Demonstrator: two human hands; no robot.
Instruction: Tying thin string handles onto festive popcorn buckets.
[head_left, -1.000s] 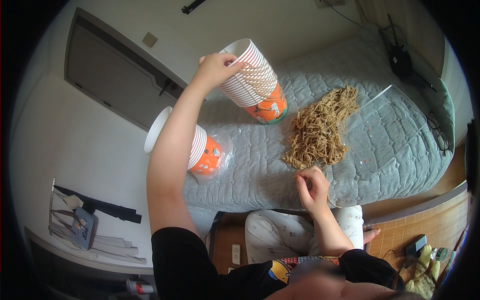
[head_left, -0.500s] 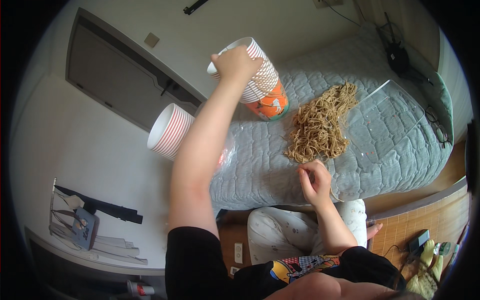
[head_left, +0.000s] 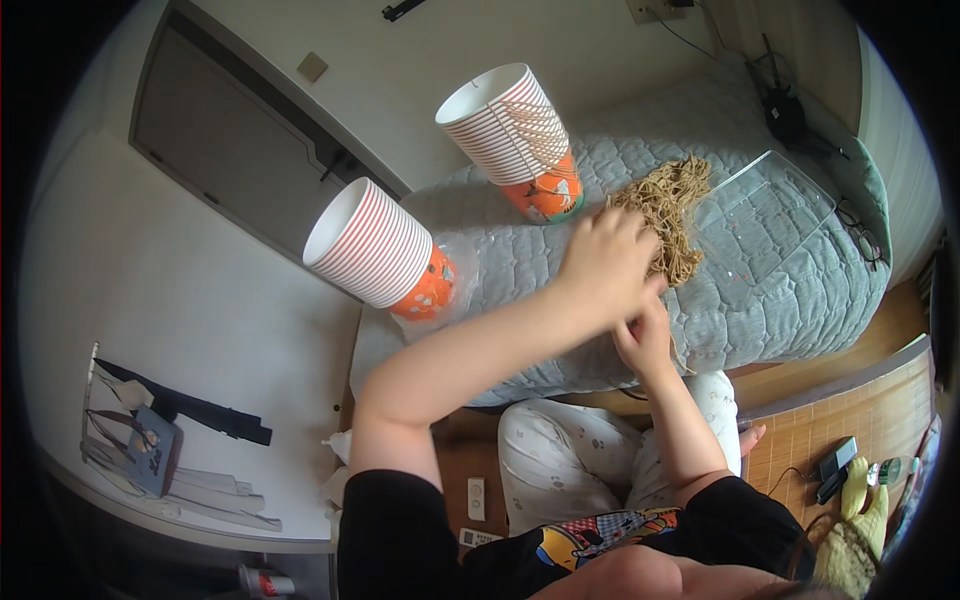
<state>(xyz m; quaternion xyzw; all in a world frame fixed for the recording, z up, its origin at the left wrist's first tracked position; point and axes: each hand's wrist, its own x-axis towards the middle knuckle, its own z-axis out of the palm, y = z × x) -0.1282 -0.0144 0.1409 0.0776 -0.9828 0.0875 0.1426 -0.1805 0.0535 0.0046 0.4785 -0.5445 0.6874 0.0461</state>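
Note:
A tangled heap of tan strings (head_left: 680, 200) lies on the grey quilted bed. My left hand (head_left: 608, 262) is over the heap's near edge, close above my right hand; its fingers are blurred. My right hand (head_left: 647, 338) is closed in a pinch just below, and a thin tan strand trails beside it. The farther stack of paper cups (head_left: 515, 135), orange at its base, stands tilted in view with several tan strings draped over its side. Another stack of red-rimmed paper cups (head_left: 375, 245) is at the left, its lower end in clear plastic wrap.
A clear plastic tray (head_left: 770, 205) holding tiny specks lies right of the heap on the quilted bed (head_left: 530, 300). Glasses (head_left: 862, 235) and a black device (head_left: 785, 110) are at its far right. A pale remote (head_left: 476, 499) is below the bed's near edge.
My left hand has left the rim of the farther cup stack and come down right, beside my right hand. The nearer-left cup stack now shows fully. The view has shifted slightly.

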